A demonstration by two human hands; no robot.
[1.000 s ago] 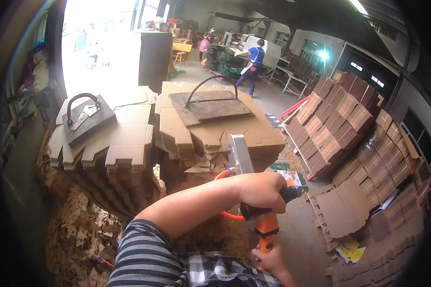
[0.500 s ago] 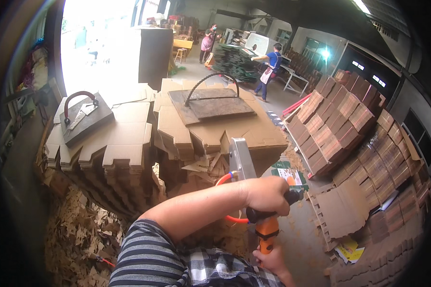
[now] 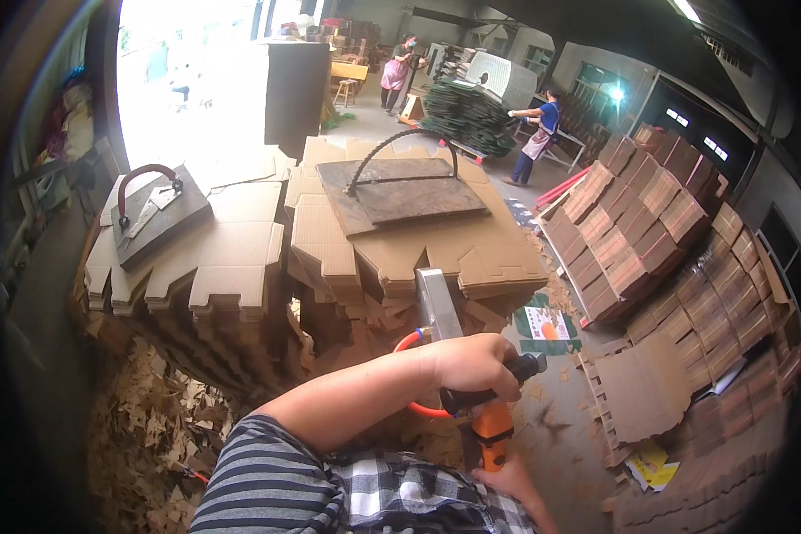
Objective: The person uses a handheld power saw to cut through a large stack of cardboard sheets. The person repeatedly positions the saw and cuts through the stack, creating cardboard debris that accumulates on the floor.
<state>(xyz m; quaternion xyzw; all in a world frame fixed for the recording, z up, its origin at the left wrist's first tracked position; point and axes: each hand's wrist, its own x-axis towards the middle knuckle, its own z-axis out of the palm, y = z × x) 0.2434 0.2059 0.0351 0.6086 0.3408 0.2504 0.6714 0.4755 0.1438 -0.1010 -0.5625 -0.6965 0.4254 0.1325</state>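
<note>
My left hand [image 3: 479,363] reaches across from the lower left and is closed round the black side handle of an orange power tool [image 3: 492,425]. My right hand [image 3: 507,479] is wrapped round the tool's lower orange body. The tool's long grey metal head [image 3: 439,304] points forward, its tip at the front edge of a stack of die-cut cardboard sheets [image 3: 498,245]. I cannot tell whether it touches the sheets. A red-orange hose [image 3: 405,343] loops beside the head. On that stack lies a steel plate [image 3: 409,198] with a curved rebar handle.
A second cardboard stack [image 3: 236,267] at left carries a plate [image 3: 165,218] with a red-wrapped handle. Cardboard scraps [image 3: 169,409] cover the lower left floor. Bundled cardboard [image 3: 627,218] is piled at right. Two people, one in blue [image 3: 543,125], stand beyond near green sheets [image 3: 467,116].
My hands and the tool have shifted slightly left, bringing the metal head against or in front of the stack's notched edge in view. The background has shifted right in the picture.
</note>
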